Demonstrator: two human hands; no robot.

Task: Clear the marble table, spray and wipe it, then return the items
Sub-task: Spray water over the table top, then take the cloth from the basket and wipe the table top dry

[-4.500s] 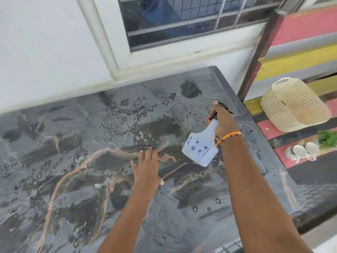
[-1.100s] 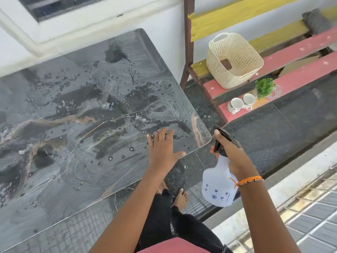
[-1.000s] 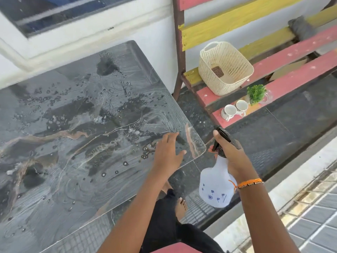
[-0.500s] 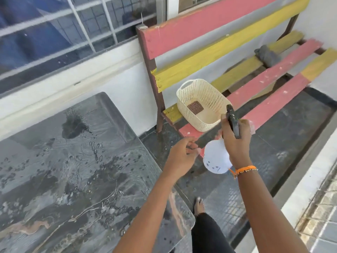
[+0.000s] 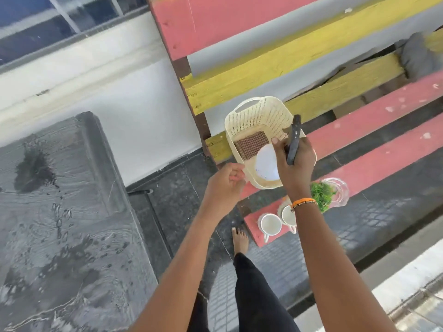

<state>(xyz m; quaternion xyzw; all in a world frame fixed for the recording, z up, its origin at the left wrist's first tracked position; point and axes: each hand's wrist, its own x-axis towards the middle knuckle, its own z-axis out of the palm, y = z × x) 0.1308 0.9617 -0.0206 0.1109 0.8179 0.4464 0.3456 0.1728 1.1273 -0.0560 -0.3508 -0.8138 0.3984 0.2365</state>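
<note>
Marble table [image 5: 60, 212] is lying wet, cleared and sprayed, wiping yet to come.
Right hand [image 5: 293, 161] is gripping the spray bottle [image 5: 266, 164] over the basket [image 5: 254, 121]; left hand [image 5: 225, 185], loosely curled (holding nothing), is hovering beside it.

My wet marble table [image 5: 60, 224] fills the left; at right the bench [image 5: 374, 149] carries basket [image 5: 254, 116], cups [image 5: 271, 224] and plant [image 5: 321, 192].
</note>
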